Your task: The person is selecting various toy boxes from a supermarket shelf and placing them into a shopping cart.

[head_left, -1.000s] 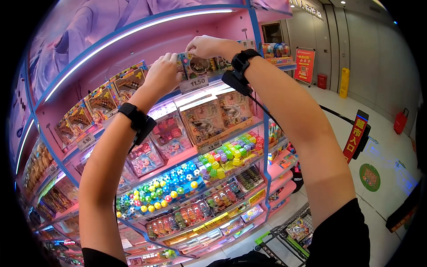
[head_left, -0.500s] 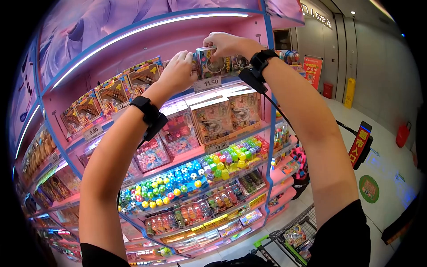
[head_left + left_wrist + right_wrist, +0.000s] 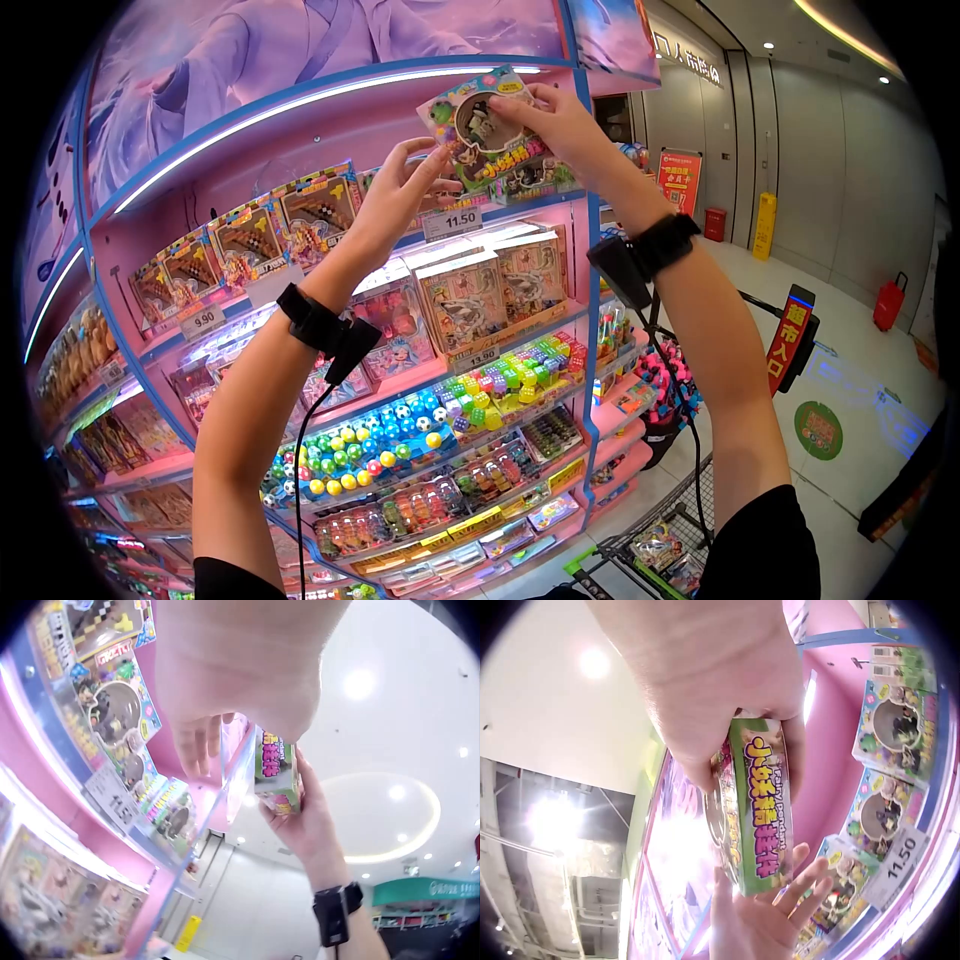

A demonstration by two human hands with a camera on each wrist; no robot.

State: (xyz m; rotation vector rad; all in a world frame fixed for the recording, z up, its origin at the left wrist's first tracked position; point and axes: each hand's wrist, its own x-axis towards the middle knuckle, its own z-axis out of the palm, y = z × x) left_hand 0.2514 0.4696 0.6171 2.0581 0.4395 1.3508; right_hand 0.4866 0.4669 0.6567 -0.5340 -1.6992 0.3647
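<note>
A small toy box (image 3: 487, 140) with a round clear window and figures inside is held up in front of the top shelf. My right hand (image 3: 572, 128) grips its right end, thumb across the front. In the right wrist view, the box's side (image 3: 761, 814) reads "Fairy Pendant". My left hand (image 3: 393, 203) is at the lower left corner, fingers spread, palm turned toward the box. From the right wrist, the left hand's fingers (image 3: 802, 892) appear loosely extended at the box's lower end.
Similar boxes (image 3: 889, 727) stand on the top shelf behind an 11.50 price tag (image 3: 452, 222). Game boxes (image 3: 318, 205) line its left part. Toy balls and dice (image 3: 510, 375) fill a lower shelf. A shopping cart (image 3: 650, 525) with packages stands at lower right.
My right hand has lifted the box off the top shelf, bringing it up and closer with its front tilted. The left hand has turned from the shelf edge toward the box, fingers spreading.
</note>
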